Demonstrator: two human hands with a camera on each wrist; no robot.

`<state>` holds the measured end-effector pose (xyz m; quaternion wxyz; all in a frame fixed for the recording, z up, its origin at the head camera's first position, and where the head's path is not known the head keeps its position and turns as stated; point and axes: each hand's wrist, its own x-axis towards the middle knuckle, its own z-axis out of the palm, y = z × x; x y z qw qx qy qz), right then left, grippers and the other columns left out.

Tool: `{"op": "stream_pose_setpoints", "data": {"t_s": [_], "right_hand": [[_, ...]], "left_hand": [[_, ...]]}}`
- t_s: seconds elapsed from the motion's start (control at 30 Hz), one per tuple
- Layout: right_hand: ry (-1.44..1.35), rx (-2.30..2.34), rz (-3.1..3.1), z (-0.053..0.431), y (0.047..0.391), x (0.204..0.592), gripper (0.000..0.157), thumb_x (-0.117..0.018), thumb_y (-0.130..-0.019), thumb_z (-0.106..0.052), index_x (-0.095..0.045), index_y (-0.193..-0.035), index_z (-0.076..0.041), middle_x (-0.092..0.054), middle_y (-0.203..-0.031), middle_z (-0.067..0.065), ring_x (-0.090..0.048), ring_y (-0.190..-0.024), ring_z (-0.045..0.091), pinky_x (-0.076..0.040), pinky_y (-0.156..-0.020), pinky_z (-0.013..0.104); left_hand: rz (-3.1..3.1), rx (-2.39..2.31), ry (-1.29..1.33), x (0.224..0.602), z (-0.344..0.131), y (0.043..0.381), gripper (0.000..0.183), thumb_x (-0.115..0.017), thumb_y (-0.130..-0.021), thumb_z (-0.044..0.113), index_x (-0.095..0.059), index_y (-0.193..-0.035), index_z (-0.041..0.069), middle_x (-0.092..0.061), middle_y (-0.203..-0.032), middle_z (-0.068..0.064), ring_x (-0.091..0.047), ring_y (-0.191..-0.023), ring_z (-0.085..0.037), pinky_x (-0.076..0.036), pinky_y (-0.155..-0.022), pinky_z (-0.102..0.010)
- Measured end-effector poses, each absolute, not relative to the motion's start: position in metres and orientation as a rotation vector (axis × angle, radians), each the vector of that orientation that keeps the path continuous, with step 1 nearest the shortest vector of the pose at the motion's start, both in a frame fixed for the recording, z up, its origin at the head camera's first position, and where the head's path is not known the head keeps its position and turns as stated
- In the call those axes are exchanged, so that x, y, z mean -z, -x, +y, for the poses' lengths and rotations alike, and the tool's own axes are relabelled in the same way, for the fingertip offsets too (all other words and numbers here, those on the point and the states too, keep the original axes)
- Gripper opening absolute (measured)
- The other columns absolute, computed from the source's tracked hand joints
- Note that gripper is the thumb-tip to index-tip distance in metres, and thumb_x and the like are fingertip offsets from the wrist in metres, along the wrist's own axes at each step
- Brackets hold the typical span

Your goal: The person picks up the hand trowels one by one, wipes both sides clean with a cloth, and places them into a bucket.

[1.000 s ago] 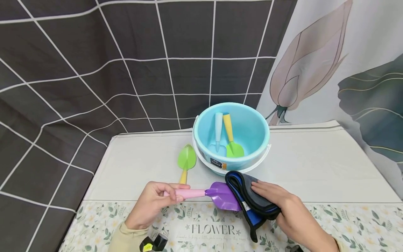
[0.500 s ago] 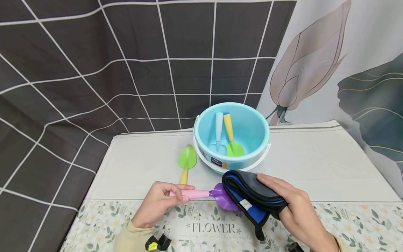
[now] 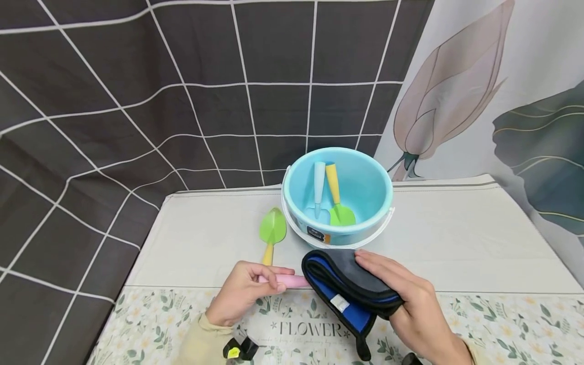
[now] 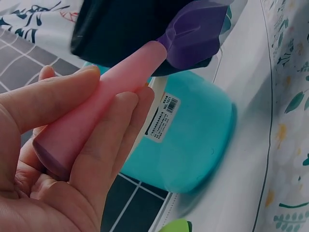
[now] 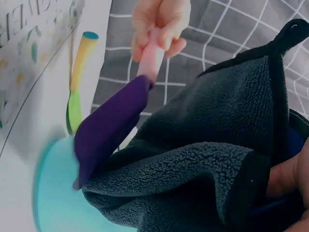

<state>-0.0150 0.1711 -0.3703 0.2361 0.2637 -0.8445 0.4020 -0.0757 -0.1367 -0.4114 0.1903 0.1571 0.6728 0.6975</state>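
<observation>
My left hand grips the pink handle of a toy shovel, whose purple blade points toward my right side. In my right hand is a folded towel, grey outside and blue inside, with black edging, a white tag and a hanging loop. The towel hides the blade in the head view. Seen from the right wrist, the blade lies along the towel's fluffy grey folds. Both hands are in front of a light-blue bucket. A green trowel with a yellow handle lies just beyond my left hand.
Inside the bucket lean a light-blue toy tool and a green one with a yellow handle. The bucket's white handle hangs down in front. A floral tablecloth covers the near table; a dark grid curtain hangs behind.
The towel has shifted left along the shovel and now covers the purple blade in the head view. My left hand has moved slightly right with the handle.
</observation>
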Motion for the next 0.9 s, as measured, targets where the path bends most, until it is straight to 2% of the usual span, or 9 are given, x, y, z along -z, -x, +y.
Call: {"op": "stream_pose_setpoints", "data": {"t_s": [0.1, 0.23, 0.33, 0.4, 0.47, 0.53, 0.6, 0.7, 0.9], "right_hand": [[-0.740, -1.146, -2.276, 0.166, 0.015, 0.369, 0.040, -0.063, -0.094, 0.003, -0.064, -0.133, -0.006, -0.063, -0.134, 0.011, -0.057, -0.128, 0.018, -0.042, -0.104, 0.018], [-0.789, -1.187, -2.213, 0.159, 0.015, 0.369, 0.031, -0.057, -0.101, -0.009, -0.065, -0.130, -0.002, -0.063, -0.134, 0.015, -0.057, -0.128, 0.023, -0.041, -0.107, 0.022], [-0.836, -1.134, -2.218, 0.154, 0.015, 0.372, 0.034, -0.048, -0.106, -0.019, -0.066, -0.130, -0.003, -0.063, -0.135, 0.015, -0.055, -0.130, 0.026, -0.038, -0.110, 0.024], [-0.865, -1.069, -2.251, 0.152, 0.014, 0.374, 0.035, -0.041, -0.108, -0.014, -0.066, -0.131, -0.006, -0.061, -0.137, 0.014, -0.054, -0.132, 0.027, -0.036, -0.112, 0.024], [-0.895, -1.002, -2.292, 0.151, 0.013, 0.377, 0.044, -0.036, -0.101, 0.002, -0.065, -0.133, -0.010, -0.059, -0.140, 0.012, -0.051, -0.134, 0.029, -0.033, -0.113, 0.023], [-0.922, -0.967, -2.326, 0.150, 0.012, 0.379, 0.069, -0.033, -0.081, 0.018, -0.064, -0.134, -0.012, -0.057, -0.143, 0.011, -0.048, -0.136, 0.031, -0.031, -0.114, 0.021], [-0.949, -0.944, -2.348, 0.151, 0.012, 0.381, 0.092, -0.029, -0.057, 0.022, -0.063, -0.136, -0.012, -0.055, -0.145, 0.011, -0.047, -0.138, 0.032, -0.030, -0.114, 0.021], [-0.988, -0.923, -2.400, 0.151, 0.012, 0.383, 0.101, -0.031, -0.049, 0.024, -0.062, -0.138, -0.013, -0.053, -0.148, 0.008, -0.042, -0.141, 0.031, -0.027, -0.114, 0.019], [-1.057, -0.789, -2.552, 0.149, 0.012, 0.385, 0.105, -0.046, -0.049, 0.025, -0.056, -0.143, -0.018, -0.048, -0.152, 0.001, -0.037, -0.144, 0.028, -0.018, -0.115, 0.015]], "left_hand": [[1.886, -1.960, -0.462, 0.412, -0.135, 0.076, 0.025, -0.075, -0.082, -0.004, -0.058, -0.078, -0.021, -0.069, -0.114, -0.028, -0.065, -0.115, -0.035, -0.053, -0.094, -0.029], [1.946, -1.937, -0.428, 0.412, -0.131, 0.077, 0.025, -0.077, -0.081, -0.002, -0.059, -0.075, -0.018, -0.070, -0.114, -0.025, -0.067, -0.112, -0.028, -0.054, -0.091, -0.028], [1.971, -1.941, -0.406, 0.412, -0.129, 0.077, 0.024, -0.078, -0.080, -0.003, -0.059, -0.076, -0.018, -0.070, -0.113, -0.025, -0.067, -0.109, -0.024, -0.055, -0.089, -0.027], [1.966, -1.955, -0.410, 0.412, -0.128, 0.077, 0.023, -0.077, -0.080, -0.006, -0.059, -0.076, -0.020, -0.070, -0.112, -0.024, -0.066, -0.110, -0.024, -0.055, -0.089, -0.027], [1.965, -1.962, -0.413, 0.411, -0.127, 0.077, 0.023, -0.076, -0.079, -0.007, -0.058, -0.077, -0.020, -0.070, -0.110, -0.023, -0.065, -0.111, -0.026, -0.055, -0.089, -0.026], [1.963, -1.966, -0.412, 0.411, -0.127, 0.077, 0.023, -0.076, -0.079, -0.007, -0.058, -0.077, -0.020, -0.071, -0.110, -0.022, -0.064, -0.112, -0.026, -0.055, -0.089, -0.026], [1.960, -1.967, -0.400, 0.410, -0.126, 0.077, 0.023, -0.076, -0.079, -0.007, -0.058, -0.077, -0.021, -0.071, -0.110, -0.021, -0.064, -0.112, -0.026, -0.055, -0.088, -0.025], [1.960, -1.967, -0.386, 0.409, -0.127, 0.077, 0.024, -0.077, -0.079, -0.006, -0.058, -0.076, -0.021, -0.070, -0.110, -0.021, -0.063, -0.111, -0.025, -0.055, -0.088, -0.025], [1.971, -1.963, -0.376, 0.408, -0.127, 0.077, 0.025, -0.078, -0.080, -0.004, -0.059, -0.076, -0.020, -0.069, -0.110, -0.020, -0.062, -0.111, -0.023, -0.054, -0.090, -0.025]]}}
